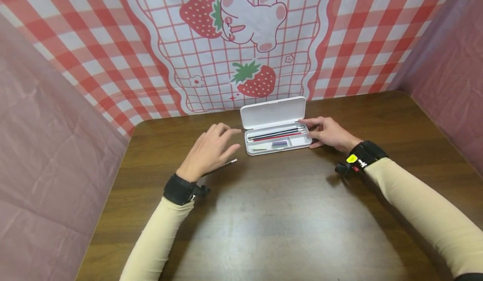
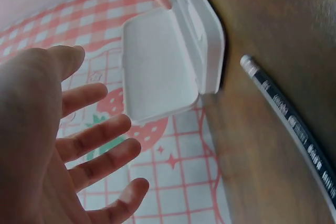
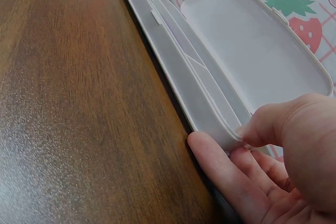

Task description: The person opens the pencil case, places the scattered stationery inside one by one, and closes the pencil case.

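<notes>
A white pencil case (image 3: 179,77) stands at the table's back edge, its lid (image 1: 273,112) raised. Dark and red pencils (image 1: 275,135) lie in its long rear compartment; a banded eraser (image 1: 280,144) sits in front. My right hand (image 1: 331,135) grips the case's right end, thumb over the rim and fingers against the outside. Left of the case, my left hand (image 1: 209,152) hovers with fingers spread, holding nothing. Below that hand a dark pencil (image 2: 294,121) with a white-tipped end lies on the table, partly hidden in the head view.
The brown wooden table (image 1: 271,214) ends at a red-and-white checked cloth (image 1: 358,33) with strawberry prints, hanging behind the case. Pink fabric (image 1: 49,138) drapes along the left side, and more hangs at the right. Each wrist wears a black strap with a small camera.
</notes>
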A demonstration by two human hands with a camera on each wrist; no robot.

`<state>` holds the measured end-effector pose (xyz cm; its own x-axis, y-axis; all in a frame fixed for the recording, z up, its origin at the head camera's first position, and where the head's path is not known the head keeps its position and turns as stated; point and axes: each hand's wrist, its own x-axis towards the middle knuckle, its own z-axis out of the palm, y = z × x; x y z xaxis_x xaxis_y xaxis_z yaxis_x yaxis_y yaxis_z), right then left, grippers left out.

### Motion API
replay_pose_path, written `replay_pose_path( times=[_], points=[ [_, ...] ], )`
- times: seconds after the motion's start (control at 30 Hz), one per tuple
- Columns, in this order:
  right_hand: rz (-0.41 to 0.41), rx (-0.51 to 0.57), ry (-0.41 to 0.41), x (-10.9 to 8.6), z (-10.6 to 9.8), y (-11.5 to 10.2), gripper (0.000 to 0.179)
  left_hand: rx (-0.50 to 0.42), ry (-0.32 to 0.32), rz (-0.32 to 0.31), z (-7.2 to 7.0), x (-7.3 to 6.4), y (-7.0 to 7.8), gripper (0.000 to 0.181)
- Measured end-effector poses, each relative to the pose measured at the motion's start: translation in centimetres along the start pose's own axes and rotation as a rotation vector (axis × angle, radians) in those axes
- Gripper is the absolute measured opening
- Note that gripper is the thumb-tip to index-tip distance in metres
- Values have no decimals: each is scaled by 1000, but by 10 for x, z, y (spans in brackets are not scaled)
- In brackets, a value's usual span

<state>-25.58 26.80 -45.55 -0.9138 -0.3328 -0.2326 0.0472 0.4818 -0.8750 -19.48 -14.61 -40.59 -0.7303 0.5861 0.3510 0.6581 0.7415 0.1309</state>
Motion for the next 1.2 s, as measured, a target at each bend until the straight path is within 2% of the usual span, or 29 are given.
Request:
replay_pose_path(
  times=[0.13, 0.3, 0.47, 0.73, 0.93, 1.03, 1.2],
  points=[
    [-1, 6, -2, 1, 0, 1, 61, -31, -17, -60, -8, -4, -3, 44],
    [-5, 7, -4, 0, 0, 1, 61, -70, -88, -157, -16, -11, -6, 57],
    [3, 9, -1, 0, 1, 0, 61, -89, -166, -193, -23, -18, -9, 69],
    [-7, -1, -3, 1, 1, -1, 61, -164, -273, -263, -25, -24, -11, 78],
    [-17, 7, -7, 0, 0, 0, 61, -196, -381, -327, -21, -23, -10, 88],
    [-12, 14, 2, 0, 1, 0, 61, -190, -432, -332, -18, -23, -11, 90],
    [-12, 20, 8, 1, 2, 0, 61, -153, -487, -292, -10, -22, -14, 86]
  ],
)
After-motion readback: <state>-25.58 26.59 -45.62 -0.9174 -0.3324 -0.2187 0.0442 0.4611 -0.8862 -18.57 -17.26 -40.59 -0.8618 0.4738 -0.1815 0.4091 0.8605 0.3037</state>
